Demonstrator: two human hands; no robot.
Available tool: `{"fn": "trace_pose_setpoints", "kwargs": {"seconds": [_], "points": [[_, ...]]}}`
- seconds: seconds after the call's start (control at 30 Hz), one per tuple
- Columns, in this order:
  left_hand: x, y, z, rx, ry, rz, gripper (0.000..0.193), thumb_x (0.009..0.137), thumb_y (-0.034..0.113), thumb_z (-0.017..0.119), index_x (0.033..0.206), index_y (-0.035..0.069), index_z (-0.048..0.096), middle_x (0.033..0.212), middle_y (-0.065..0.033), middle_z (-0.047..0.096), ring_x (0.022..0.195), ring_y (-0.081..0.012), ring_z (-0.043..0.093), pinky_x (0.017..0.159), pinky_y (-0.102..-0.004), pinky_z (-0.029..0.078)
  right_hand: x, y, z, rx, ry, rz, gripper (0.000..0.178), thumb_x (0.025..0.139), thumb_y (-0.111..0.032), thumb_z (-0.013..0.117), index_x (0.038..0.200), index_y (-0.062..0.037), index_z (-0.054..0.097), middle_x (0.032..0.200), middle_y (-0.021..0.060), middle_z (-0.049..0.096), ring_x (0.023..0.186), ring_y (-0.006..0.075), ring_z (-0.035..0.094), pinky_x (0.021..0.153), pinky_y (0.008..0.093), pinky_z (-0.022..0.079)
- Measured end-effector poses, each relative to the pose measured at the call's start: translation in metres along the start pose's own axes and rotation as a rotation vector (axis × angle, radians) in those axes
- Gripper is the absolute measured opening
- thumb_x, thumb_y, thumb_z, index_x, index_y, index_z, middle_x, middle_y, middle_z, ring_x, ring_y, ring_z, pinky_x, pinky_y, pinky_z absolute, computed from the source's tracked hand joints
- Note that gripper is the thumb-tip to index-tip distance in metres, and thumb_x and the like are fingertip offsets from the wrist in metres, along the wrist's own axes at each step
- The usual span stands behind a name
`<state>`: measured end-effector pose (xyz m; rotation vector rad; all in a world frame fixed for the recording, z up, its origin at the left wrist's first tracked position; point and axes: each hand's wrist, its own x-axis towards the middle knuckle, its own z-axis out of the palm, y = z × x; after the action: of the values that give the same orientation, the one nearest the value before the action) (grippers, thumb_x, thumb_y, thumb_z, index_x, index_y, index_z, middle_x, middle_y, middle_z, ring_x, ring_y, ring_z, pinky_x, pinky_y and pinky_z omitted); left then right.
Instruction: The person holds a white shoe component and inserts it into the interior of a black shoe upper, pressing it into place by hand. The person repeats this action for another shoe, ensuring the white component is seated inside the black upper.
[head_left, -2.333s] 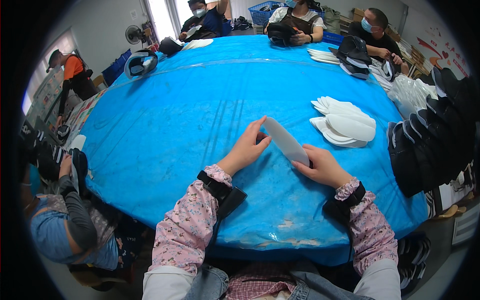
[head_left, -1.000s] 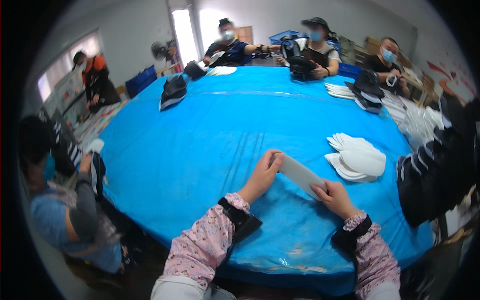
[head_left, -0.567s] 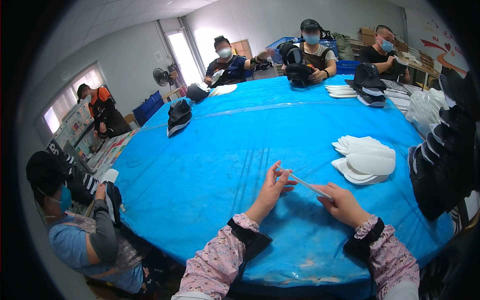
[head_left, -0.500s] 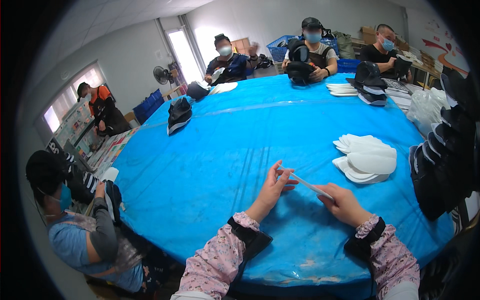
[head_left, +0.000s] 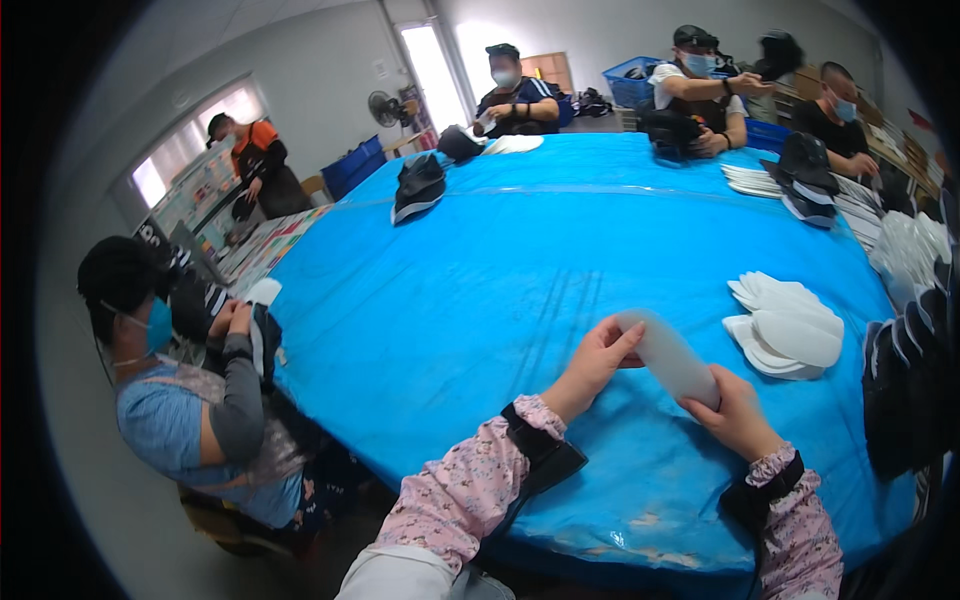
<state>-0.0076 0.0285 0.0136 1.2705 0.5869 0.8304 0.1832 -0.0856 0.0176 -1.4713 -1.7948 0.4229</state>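
Note:
A thin white insole (head_left: pixel 672 362) is held between my two hands above the blue-covered table (head_left: pixel 470 290). My left hand (head_left: pixel 592 366) pinches its far, rounded end between thumb and fingers. At the near end, my right hand (head_left: pixel 740 412) grips it with the thumb on top. The insole's broad face is turned up into view. To the right of my hands lies a fanned pile of white insoles (head_left: pixel 795 335) on the table.
Black shoe uppers (head_left: pixel 905 390) are stacked at the right edge, near a clear plastic bag (head_left: pixel 908 250). Another black upper (head_left: pixel 418 188) lies toward the far left. Co-workers sit around the table; one (head_left: pixel 195 400) works close on my left.
The insole has turned from edge-on to show its broad face, and my left hand has closed on its far end. The view has swung left. A co-worker's arm now reaches out with something black.

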Motion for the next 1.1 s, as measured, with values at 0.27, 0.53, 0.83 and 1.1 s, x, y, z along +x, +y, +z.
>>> {"fn": "trace_pose_setpoints", "kwargs": {"seconds": [0.27, 0.53, 0.83, 1.1], "points": [[0.003, -0.01, -0.012, -0.043, 0.02, 0.05, 0.039, 0.094, 0.038, 0.043, 0.111, 0.004, 0.054, 0.102, -0.0066, 0.06, 0.094, -0.0164, 0.059, 0.085, -0.0308, 0.047, -0.002, 0.003, 0.002, -0.007, -0.012, -0.025, 0.03, 0.083, -0.023, 0.061, 0.104, -0.002, 0.054, 0.088, 0.0187, 0.061, 0.078, 0.0353, 0.059, 0.067, 0.0372, 0.046], [0.008, -0.012, -0.017, -0.074, 0.023, -0.11, 0.042, 0.095, 0.038, 0.038, 0.11, 0.002, 0.052, 0.1, -0.0077, 0.058, 0.088, -0.0163, 0.059, 0.082, -0.03, 0.048, 0.0, 0.005, -0.005, -0.057, -0.159, 0.059, 0.024, 0.084, -0.022, 0.058, 0.096, -0.0022, 0.054, 0.083, 0.0201, 0.059, 0.076, 0.037, 0.057, 0.064, 0.0403, 0.045], [0.006, -0.009, -0.018, -0.013, -0.069, -0.12, 0.043, 0.096, 0.038, 0.036, 0.116, 0.002, 0.047, 0.104, -0.0097, 0.057, 0.089, -0.0159, 0.058, 0.083, -0.0281, 0.047, 0.001, 0.008, 0.002, -0.088, -0.009, -0.033, 0.021, 0.084, -0.022, 0.058, 0.091, -0.0031, 0.053, 0.075, 0.0192, 0.058, 0.067, 0.0374, 0.057, 0.057, 0.0408, 0.043], [0.007, -0.009, -0.016, 0.043, -0.053, -0.154, 0.041, 0.094, 0.037, 0.043, 0.118, 0.003, 0.047, 0.103, -0.0079, 0.057, 0.09, -0.0135, 0.057, 0.083, -0.0269, 0.047, 0.002, 0.01, 0.002, -0.104, -0.02, 0.012, 0.027, 0.082, -0.028, 0.062, 0.09, -0.0027, 0.055, 0.073, 0.0188, 0.059, 0.064, 0.036, 0.058, 0.055, 0.0401, 0.044]]}}
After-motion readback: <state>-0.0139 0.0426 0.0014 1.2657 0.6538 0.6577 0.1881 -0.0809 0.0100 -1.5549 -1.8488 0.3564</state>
